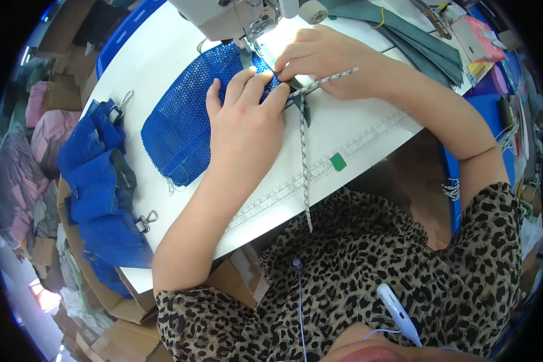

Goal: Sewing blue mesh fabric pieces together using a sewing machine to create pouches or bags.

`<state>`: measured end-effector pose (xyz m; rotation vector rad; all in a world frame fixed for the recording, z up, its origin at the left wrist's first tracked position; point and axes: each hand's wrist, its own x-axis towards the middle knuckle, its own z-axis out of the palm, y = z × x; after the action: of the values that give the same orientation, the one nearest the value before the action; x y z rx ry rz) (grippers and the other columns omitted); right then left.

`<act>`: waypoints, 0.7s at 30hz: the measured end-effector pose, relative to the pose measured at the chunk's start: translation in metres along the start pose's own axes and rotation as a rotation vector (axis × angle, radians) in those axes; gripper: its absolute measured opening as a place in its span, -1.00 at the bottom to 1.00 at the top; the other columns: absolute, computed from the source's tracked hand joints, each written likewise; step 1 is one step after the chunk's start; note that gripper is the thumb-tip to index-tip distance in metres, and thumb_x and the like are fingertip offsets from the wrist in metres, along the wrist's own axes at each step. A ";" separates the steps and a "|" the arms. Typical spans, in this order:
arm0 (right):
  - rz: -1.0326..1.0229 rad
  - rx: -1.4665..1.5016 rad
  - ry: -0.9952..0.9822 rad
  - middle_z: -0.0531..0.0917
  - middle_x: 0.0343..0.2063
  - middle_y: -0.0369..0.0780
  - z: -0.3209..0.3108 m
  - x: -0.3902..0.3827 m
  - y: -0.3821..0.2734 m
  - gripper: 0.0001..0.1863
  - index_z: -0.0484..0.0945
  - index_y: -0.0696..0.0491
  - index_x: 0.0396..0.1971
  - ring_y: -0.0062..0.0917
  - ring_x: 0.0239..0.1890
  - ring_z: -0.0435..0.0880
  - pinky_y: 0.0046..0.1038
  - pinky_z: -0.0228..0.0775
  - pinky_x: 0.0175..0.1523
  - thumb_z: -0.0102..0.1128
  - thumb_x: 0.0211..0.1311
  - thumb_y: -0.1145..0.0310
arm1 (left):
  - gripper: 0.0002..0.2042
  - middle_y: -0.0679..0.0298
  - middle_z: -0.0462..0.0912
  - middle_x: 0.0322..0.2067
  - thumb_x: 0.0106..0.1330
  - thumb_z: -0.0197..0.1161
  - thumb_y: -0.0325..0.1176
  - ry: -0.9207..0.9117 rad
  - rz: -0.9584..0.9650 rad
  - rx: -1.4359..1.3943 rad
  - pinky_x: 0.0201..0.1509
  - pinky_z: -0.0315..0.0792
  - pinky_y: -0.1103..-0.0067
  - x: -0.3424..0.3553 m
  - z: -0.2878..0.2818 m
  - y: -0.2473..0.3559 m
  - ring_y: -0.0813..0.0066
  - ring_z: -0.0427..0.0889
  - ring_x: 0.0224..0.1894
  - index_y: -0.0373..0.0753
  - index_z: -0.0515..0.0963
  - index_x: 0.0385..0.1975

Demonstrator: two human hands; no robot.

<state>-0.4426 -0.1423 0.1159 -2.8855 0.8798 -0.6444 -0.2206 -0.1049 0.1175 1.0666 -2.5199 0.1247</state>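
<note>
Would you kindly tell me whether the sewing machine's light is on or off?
On: the white table glows brightly below the sewing machine, beside the right hand.

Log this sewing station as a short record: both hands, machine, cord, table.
Left hand: resting on a blue mesh piece
Right hand: fingertips near the lit needle area; exact hold unclear
Machine: sewing machine head above the work
Cord: patterned cord, one length hanging past the front edge
Table: white table, ruler scale along the front
Left edge: crumpled blue mesh, metal clips
Upper right: dark green strips
</note>
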 end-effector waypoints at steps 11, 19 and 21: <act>0.038 -0.249 0.074 0.59 -0.01 -0.36 0.015 0.007 0.016 -0.61 0.63 -0.01 -0.14 -0.48 0.01 0.52 -0.35 0.32 0.14 0.11 0.02 0.69 | -0.79 0.25 0.57 -0.10 0.20 0.27 -0.43 0.054 -0.007 -0.076 0.32 0.24 0.09 0.019 0.017 -0.024 0.23 0.47 0.15 -0.14 0.63 -0.16; 0.086 -0.086 0.133 0.62 -0.12 -0.25 0.025 0.009 0.020 -0.72 0.64 0.01 -0.22 -0.37 -0.07 0.57 -0.27 0.35 0.06 0.10 0.05 0.57 | -0.79 0.18 0.59 -0.11 0.14 0.33 -0.46 0.136 0.007 -0.139 0.18 0.37 0.27 0.021 0.018 -0.031 0.14 0.52 0.07 -0.27 0.61 -0.21; 0.152 -0.166 0.089 0.57 0.03 -0.35 0.027 0.007 0.018 -0.60 0.63 -0.06 -0.09 -0.47 0.08 0.50 -0.31 0.28 0.23 0.13 0.05 0.63 | -0.74 0.17 0.57 -0.09 0.12 0.37 -0.40 0.135 -0.033 -0.187 0.22 0.33 0.20 0.016 0.008 -0.030 0.14 0.50 0.09 -0.23 0.61 -0.18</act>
<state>-0.4363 -0.1631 0.0908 -2.9129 1.2055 -0.7213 -0.2125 -0.1389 0.1146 0.9903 -2.3405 -0.0468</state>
